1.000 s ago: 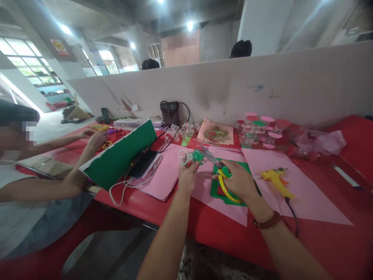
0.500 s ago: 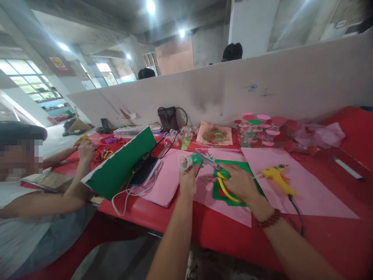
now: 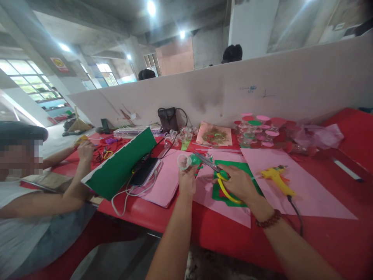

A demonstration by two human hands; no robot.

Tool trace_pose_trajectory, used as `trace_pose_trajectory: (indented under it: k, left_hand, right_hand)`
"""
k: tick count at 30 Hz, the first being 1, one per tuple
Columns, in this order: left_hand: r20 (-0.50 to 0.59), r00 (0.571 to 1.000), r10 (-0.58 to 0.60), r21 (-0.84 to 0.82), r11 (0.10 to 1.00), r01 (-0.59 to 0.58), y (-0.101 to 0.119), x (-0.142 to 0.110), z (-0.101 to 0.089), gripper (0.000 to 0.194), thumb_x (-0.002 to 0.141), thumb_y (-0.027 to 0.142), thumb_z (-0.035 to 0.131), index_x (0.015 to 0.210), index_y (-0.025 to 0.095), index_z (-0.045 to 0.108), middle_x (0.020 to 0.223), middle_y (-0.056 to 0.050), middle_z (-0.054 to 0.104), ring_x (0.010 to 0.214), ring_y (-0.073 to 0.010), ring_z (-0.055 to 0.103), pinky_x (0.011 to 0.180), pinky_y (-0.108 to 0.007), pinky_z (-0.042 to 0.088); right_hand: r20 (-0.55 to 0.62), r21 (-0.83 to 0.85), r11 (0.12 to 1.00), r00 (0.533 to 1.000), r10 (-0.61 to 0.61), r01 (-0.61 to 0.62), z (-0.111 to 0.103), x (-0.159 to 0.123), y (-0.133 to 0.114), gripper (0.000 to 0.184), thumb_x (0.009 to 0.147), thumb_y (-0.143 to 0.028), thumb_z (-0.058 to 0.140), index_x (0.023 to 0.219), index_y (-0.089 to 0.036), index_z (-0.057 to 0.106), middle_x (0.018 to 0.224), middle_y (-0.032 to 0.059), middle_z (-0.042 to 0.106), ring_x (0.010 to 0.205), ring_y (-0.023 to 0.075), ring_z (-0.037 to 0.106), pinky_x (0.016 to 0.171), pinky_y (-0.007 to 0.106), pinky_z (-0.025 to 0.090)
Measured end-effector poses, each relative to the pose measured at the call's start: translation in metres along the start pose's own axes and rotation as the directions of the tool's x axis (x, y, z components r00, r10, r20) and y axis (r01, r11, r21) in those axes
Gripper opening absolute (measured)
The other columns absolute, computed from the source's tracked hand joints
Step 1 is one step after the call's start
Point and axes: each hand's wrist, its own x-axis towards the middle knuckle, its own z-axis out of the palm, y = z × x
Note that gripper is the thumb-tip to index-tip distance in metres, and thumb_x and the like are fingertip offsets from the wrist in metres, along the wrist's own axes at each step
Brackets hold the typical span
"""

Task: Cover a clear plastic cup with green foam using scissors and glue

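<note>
My left hand (image 3: 188,181) is closed around a clear plastic cup piece (image 3: 183,161) with a green disc (image 3: 194,159) at its right end. In my right hand (image 3: 236,181) are yellow-handled scissors (image 3: 224,190), their blades pointing left and lying at the edge of the green disc. Whether the blades are cutting into it I cannot tell. Below the scissors a green sheet (image 3: 247,169) with cut-outs lies on pink paper (image 3: 233,216). Small green scraps lie near my left fingers.
A yellow glue gun (image 3: 278,179) rests on pink paper at right, beside a marker (image 3: 348,171). Stacked clear cups with coloured discs (image 3: 256,130) stand behind. Left are a phone (image 3: 145,171) with a white cable, a green board (image 3: 122,167) and a seated person (image 3: 43,217). A dark bag (image 3: 168,118) stands against the partition.
Both hands stay nearly in place. The scissor blades and the cup piece have shifted very slightly.
</note>
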Motion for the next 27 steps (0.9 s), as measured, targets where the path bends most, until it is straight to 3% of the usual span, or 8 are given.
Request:
trace_pose_trajectory:
  k: [8, 13, 16, 21, 27]
  left_hand:
    - [-0.025, 1.000, -0.019, -0.034, 0.999, 0.018, -0.001, 0.001, 0.000, 0.054, 0.053, 0.014, 0.085, 0.099, 0.022, 0.058, 0.094, 0.001, 0.071, 0.088, -0.0134, 0.068, 0.090, -0.028, 0.049]
    - [-0.038, 0.998, -0.047, -0.071, 0.996, 0.044, 0.001, -0.001, 0.001, 0.056, 0.055, 0.017, 0.087, 0.105, 0.022, 0.062, 0.093, 0.002, 0.071, 0.081, -0.0112, 0.068, 0.084, -0.026, 0.050]
    - [-0.012, 0.998, -0.054, -0.068, 0.996, 0.053, 0.004, -0.003, 0.002, 0.057, 0.056, 0.018, 0.087, 0.108, 0.023, 0.065, 0.095, 0.001, 0.072, 0.079, -0.0107, 0.067, 0.082, -0.025, 0.050]
    - [-0.045, 0.998, -0.048, -0.059, 0.997, 0.045, 0.004, -0.004, 0.001, 0.044, 0.056, 0.018, 0.089, 0.094, 0.020, 0.067, 0.085, 0.001, 0.072, 0.077, -0.0136, 0.067, 0.082, -0.028, 0.051]
    - [0.007, 0.998, -0.059, 0.007, 0.998, 0.059, 0.002, -0.004, 0.001, 0.041, 0.059, 0.024, 0.088, 0.094, 0.021, 0.066, 0.082, 0.002, 0.070, 0.066, -0.0094, 0.064, 0.067, -0.023, 0.049]
  right_hand:
    - [-0.011, 0.064, 0.998, 1.000, -0.016, 0.016, 0.005, 0.002, 0.006, 0.040, 0.087, -0.029, 0.057, 0.126, -0.028, 0.067, 0.114, 0.0064, 0.075, 0.094, 0.0234, 0.071, 0.078, 0.031, 0.053]
    - [-0.053, 0.116, 0.993, 0.998, 0.022, -0.016, 0.003, 0.004, 0.010, 0.036, 0.089, -0.042, 0.058, 0.119, -0.025, 0.066, 0.102, 0.0049, 0.076, 0.087, 0.0226, 0.070, 0.068, 0.028, 0.048]
    - [-0.082, 0.133, 0.991, 0.996, 0.040, -0.028, 0.002, 0.004, 0.009, 0.043, 0.089, -0.046, 0.059, 0.125, -0.023, 0.061, 0.108, 0.0072, 0.073, 0.094, 0.0244, 0.069, 0.070, 0.029, 0.047]
    - [-0.039, 0.045, 0.999, 0.999, 0.017, -0.015, 0.005, 0.000, 0.002, 0.055, 0.083, -0.050, 0.066, 0.131, -0.025, 0.057, 0.127, 0.0109, 0.064, 0.106, 0.0291, 0.064, 0.074, 0.033, 0.048]
    - [-0.059, 0.100, 0.991, 0.994, 0.096, -0.090, 0.015, 0.003, 0.009, 0.051, 0.086, -0.052, 0.062, 0.128, -0.023, 0.058, 0.115, 0.0111, 0.067, 0.102, 0.0272, 0.064, 0.081, 0.035, 0.048]
